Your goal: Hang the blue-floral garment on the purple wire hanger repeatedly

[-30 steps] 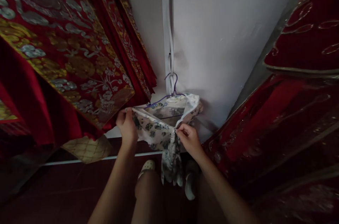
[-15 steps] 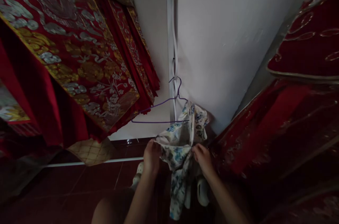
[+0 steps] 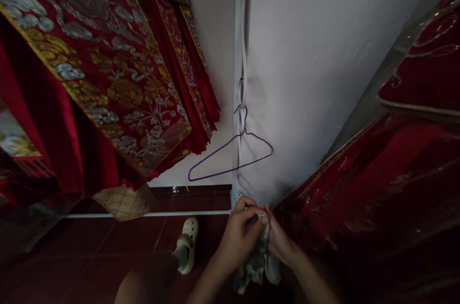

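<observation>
A floral garment (image 3: 256, 265), pale with dark and bluish print, hangs bunched below my two hands. My left hand (image 3: 242, 229) pinches its top edge between thumb and fingers. Close against it on the right, my right hand (image 3: 278, 236) grips the same bunched cloth, its fingers partly hidden behind the fabric. Above them a purple clothes hanger (image 3: 215, 175) with nothing on it hangs by its hook from a white cord (image 3: 244, 64) by the wall. How the garment is folded between the hands is hard to make out.
Red embroidered cloth (image 3: 125, 78) drapes down at the left. More red fabric (image 3: 388, 189) fills the right side. A white wall (image 3: 305, 54) stands ahead. On the dark red tiled floor (image 3: 118, 246) are my feet in cream clogs (image 3: 189, 232), beside a thin white bar (image 3: 172, 214).
The garment has come off the hanger and dropped lower, bunched up. My hands have moved together, the left one going right. The bare hanger now hangs tilted.
</observation>
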The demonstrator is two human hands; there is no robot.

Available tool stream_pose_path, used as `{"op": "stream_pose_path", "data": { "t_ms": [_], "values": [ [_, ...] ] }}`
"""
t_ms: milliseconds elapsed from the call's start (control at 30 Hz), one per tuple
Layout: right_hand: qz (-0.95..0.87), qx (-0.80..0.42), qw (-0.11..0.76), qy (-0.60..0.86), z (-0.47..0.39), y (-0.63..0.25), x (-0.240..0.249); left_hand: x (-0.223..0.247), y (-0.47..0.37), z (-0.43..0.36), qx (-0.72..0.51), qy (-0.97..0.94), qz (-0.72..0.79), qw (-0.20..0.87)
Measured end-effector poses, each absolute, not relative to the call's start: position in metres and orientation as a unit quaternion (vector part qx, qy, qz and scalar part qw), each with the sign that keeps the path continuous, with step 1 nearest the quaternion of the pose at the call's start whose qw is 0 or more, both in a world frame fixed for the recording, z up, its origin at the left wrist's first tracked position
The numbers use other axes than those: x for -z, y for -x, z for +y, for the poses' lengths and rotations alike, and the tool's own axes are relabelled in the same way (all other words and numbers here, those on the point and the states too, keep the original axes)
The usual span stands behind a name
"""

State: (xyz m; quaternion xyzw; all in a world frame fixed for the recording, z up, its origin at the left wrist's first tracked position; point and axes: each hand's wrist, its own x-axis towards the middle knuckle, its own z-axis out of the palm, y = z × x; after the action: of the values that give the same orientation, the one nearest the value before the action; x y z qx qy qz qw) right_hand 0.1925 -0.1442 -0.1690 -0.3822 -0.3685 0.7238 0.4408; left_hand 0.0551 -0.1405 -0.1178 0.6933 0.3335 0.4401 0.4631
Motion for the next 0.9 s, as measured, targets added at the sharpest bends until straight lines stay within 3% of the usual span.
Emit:
{"op": "stream_pose_path", "data": {
  "t_ms": [133, 233, 333, 500, 667, 800, 900],
  "values": [
    [-0.390, -0.810, 0.334, 0.282, -0.152, -0.191, 0.144, 0.121, -0.019, -0.139, -0.342, -0.703, 0.367, 0.504],
    [-0.486, -0.780, 0.282, 0.276, -0.146, -0.204, 0.124, 0.132, 0.012, -0.142, -0.222, -0.713, 0.371, 0.552],
    [-0.572, -0.697, 0.232, 0.366, -0.128, -0.220, 0.096, 0.139, 0.043, -0.143, -0.118, -0.753, 0.401, 0.508],
    [-0.666, -0.464, 0.317, 0.491, -0.075, -0.231, 0.070, 0.133, 0.094, -0.117, -0.073, -0.826, 0.453, 0.326],
    [-0.689, -0.270, 0.426, 0.520, -0.022, -0.214, 0.100, 0.121, 0.133, -0.073, -0.068, -0.839, 0.527, 0.114],
    [-0.678, -0.205, 0.425, 0.563, -0.010, -0.203, 0.124, 0.104, 0.141, -0.051, -0.147, -0.825, 0.542, 0.061],
    [-0.674, -0.197, 0.434, 0.565, -0.018, -0.208, 0.131, 0.086, 0.137, -0.045, -0.218, -0.820, 0.523, 0.084]
  ]
}}
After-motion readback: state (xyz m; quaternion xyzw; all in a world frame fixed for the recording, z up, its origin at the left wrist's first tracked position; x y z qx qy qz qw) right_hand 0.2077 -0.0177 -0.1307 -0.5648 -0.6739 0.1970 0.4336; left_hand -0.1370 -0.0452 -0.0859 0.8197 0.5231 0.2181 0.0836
